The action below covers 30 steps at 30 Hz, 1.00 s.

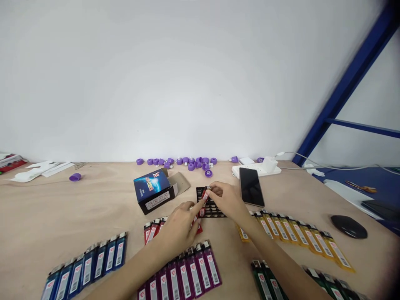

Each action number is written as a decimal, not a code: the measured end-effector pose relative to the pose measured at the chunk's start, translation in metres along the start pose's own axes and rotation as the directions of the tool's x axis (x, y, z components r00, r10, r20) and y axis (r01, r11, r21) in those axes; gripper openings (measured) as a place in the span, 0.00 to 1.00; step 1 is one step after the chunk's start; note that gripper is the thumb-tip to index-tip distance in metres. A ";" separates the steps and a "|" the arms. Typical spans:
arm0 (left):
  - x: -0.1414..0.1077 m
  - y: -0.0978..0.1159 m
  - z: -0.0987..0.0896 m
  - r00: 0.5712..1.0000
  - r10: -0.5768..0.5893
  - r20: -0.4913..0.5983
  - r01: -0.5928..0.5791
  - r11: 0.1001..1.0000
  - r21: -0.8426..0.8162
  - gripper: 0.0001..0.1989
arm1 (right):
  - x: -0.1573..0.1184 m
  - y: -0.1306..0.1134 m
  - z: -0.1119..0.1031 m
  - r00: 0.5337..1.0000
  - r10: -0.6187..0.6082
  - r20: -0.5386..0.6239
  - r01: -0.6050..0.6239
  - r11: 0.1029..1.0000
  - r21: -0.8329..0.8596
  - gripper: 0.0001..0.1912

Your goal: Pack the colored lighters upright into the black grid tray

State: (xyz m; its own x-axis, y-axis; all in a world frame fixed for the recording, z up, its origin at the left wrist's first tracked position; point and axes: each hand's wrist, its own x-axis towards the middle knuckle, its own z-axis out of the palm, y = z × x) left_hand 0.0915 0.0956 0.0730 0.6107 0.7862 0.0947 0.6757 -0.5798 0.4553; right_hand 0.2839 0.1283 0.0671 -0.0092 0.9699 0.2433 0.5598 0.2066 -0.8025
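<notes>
Our right fingers [215, 183] pinch a slim red plastic lighter [204, 195] near its metal top over the gridded black tray [215, 211], left of the flat, glassy phone [251, 186], while our left fingers [198, 207] touch it, their grip unclear.

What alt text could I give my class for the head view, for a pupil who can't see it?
A person's right grip pinches a red lighter over a black tray, the left grip beside it. Around them lie blue lighters, purple lighters, yellow lighters and green lighters. A box lies left of the tray, purple pieces near the wall.
</notes>
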 end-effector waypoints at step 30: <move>0.023 -0.021 0.008 0.993 0.098 -0.062 -0.086 0.979 0.182 0.12 | -0.009 -0.011 -0.004 0.901 -0.135 0.413 0.281 0.906 -0.316 0.12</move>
State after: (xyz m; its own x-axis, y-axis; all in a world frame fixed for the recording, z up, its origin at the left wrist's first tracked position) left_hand 0.0950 0.1240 0.0585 0.6474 0.7371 0.1937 0.6849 -0.6742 0.2764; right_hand 0.2810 0.1171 0.0755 -0.4258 0.8990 0.1028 0.7665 0.4188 -0.4869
